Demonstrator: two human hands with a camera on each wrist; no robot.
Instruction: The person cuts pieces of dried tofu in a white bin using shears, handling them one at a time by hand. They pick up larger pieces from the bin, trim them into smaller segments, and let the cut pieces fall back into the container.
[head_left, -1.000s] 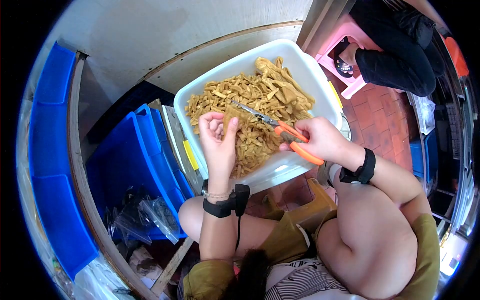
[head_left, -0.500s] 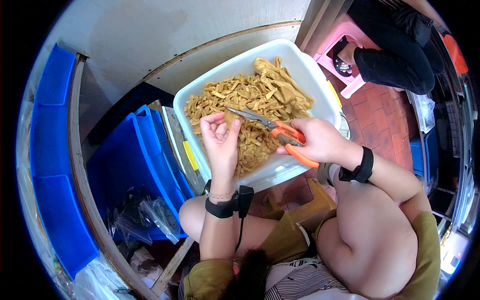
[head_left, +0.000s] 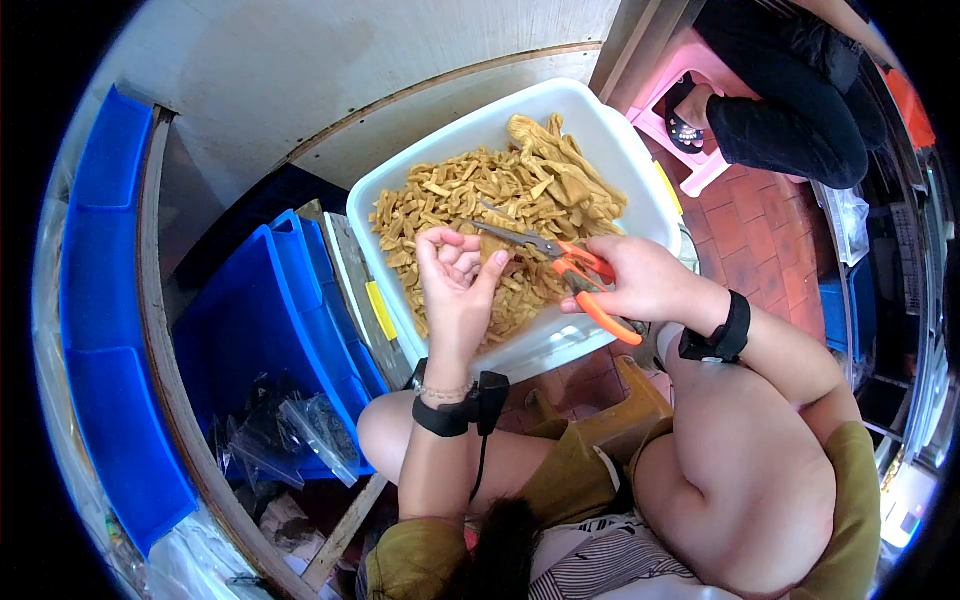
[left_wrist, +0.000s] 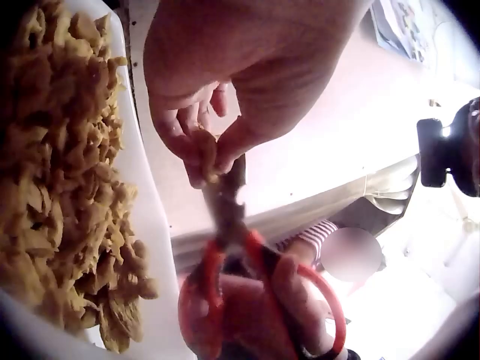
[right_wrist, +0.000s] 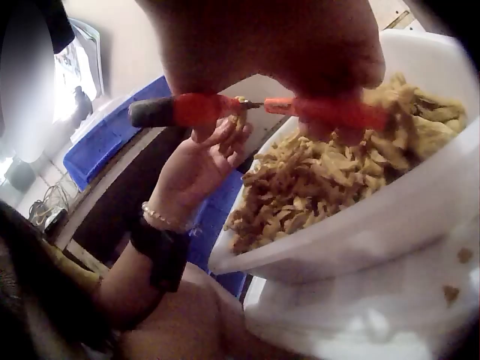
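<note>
My right hand grips orange-handled scissors, with fingers and thumb at the handles. They point left across a white tub, and their blades stand partly apart. Thumb and fingertips of my left hand pinch a small, soft yellow-brown piece right at the blades. Below both hands the tub holds a heap of cut yellow-brown strips. Larger folded pieces of the same stuff lie at its far right. In the right wrist view, my right hand covers part of the scissors.
Blue bins stand left of the tub, one with clear plastic bags in it. A pale wall rises behind. At the right back, another person's leg is beside a pink stool. My knees are close below the tub.
My left hand has moved a little right and down with the pinched piece. The scissor handles have spread wider than half a second ago, and the blades have parted.
</note>
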